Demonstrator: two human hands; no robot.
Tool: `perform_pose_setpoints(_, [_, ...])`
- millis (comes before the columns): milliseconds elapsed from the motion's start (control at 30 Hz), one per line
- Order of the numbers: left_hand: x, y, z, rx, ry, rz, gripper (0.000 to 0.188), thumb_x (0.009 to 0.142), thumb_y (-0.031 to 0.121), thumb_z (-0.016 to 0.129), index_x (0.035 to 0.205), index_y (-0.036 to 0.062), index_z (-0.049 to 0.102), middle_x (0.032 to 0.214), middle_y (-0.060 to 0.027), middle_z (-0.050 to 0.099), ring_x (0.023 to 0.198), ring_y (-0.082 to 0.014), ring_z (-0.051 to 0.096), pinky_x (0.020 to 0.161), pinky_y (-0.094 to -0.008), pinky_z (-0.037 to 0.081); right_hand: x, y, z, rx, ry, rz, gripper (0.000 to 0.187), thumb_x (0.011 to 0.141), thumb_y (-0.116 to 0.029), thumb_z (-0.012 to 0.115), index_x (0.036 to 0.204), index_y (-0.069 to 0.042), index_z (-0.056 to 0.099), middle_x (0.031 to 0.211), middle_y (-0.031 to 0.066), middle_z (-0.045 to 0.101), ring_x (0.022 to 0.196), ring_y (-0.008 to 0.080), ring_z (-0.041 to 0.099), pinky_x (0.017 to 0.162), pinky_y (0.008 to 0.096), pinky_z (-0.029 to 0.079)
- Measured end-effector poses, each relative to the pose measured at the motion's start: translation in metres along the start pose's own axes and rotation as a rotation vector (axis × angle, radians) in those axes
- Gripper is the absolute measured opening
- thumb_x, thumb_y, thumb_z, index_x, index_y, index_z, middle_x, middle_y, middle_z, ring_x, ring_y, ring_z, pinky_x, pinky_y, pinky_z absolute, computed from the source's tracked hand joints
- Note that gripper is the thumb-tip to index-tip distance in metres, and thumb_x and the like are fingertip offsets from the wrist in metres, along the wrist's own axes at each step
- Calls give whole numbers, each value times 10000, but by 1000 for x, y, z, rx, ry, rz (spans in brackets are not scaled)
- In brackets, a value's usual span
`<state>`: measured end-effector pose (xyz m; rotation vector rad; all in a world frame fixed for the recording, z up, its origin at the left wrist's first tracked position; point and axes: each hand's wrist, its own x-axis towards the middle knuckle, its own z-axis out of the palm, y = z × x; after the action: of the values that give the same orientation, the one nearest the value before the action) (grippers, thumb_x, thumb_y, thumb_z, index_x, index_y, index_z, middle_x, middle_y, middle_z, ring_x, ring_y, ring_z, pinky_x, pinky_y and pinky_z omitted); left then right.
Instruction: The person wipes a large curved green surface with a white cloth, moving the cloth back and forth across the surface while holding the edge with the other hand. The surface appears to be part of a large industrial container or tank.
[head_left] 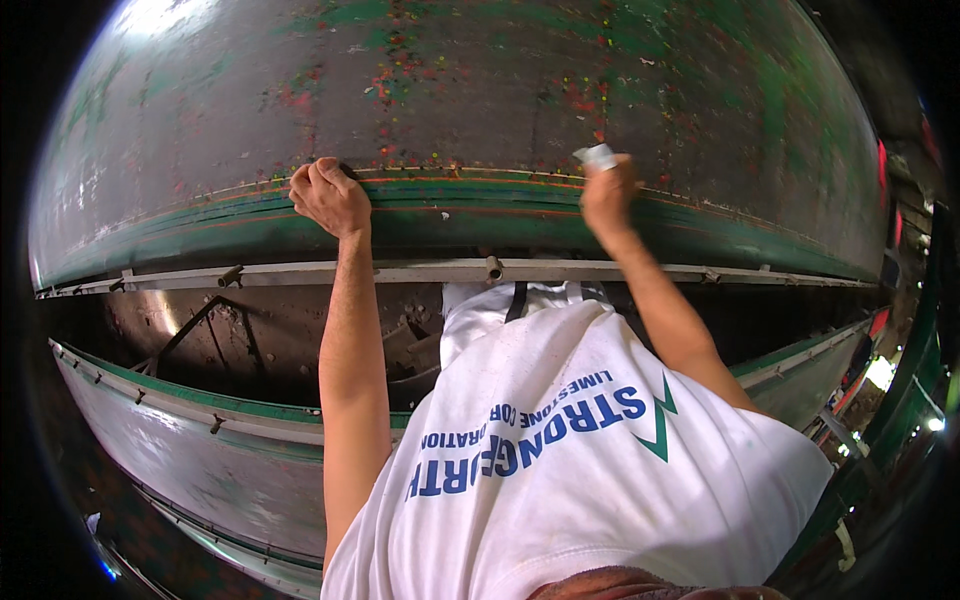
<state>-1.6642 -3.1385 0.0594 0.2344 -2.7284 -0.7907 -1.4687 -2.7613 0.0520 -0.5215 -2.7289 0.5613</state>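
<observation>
- Apparently, the step in hand is hand work on the broad dark panel [470,90], near its border with the green band [460,215]; red and yellow specks dot the panel there.
- Both arms reach away from the body, over the pale rail [420,271].
- The right hand [610,195] is closed around a small whitish piece [597,157], which sticks out beyond the fingers over the panel. Blur hides its kind, and whether it touches the surface is unclear.
- The left hand [332,198], fingers curled, is at the border, well apart from the right. A dark patch shows beside it; I cannot tell whether it grips anything.
- As I judge it, the next move calls for a firm right-hand hold and controlled contact with the panel, the left steadying.
</observation>
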Motion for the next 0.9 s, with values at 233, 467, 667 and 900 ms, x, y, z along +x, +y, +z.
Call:
perform_pose_setpoints(233, [-3,-5,3,-33,55,13,446,1135,395,403,998,130,735,1243,-107,552,1265,-330,481,1107,-538,328,34,19,-15,-222,-71,126,231,1019,-205,629,1191,-51,622,1149,164,599,1128,381,563,905,562,361])
perform_pose_setpoints(467, [-2,-5,4,-93,60,64,435,1116,396,423,990,131,744,1229,-109,584,1256,-335,511,1069,-534,345,-17,-8,-9,-37,-458,-103,281,939,-141,687,1163,-23,566,1166,173,525,1140,392,513,963,575,338])
perform_pose_setpoints(667, [-3,-1,3,-96,135,76,511,1155,454,346,1038,114,709,1155,-107,618,1228,-339,541,1029,-529,373,83,-16,23,-253,-12,-90,219,976,-186,656,1152,-57,634,1154,146,571,1101,391,549,913,581,367])
perform_pose_setpoints(900, [0,2,2,-159,172,108,519,1165,481,300,1027,80,601,1058,-105,596,1015,-322,566,932,-474,412,33,-152,95,198,-427,-1036,251,916,-127,633,1161,-69,636,1160,142,565,1085,311,529,946,501,374])
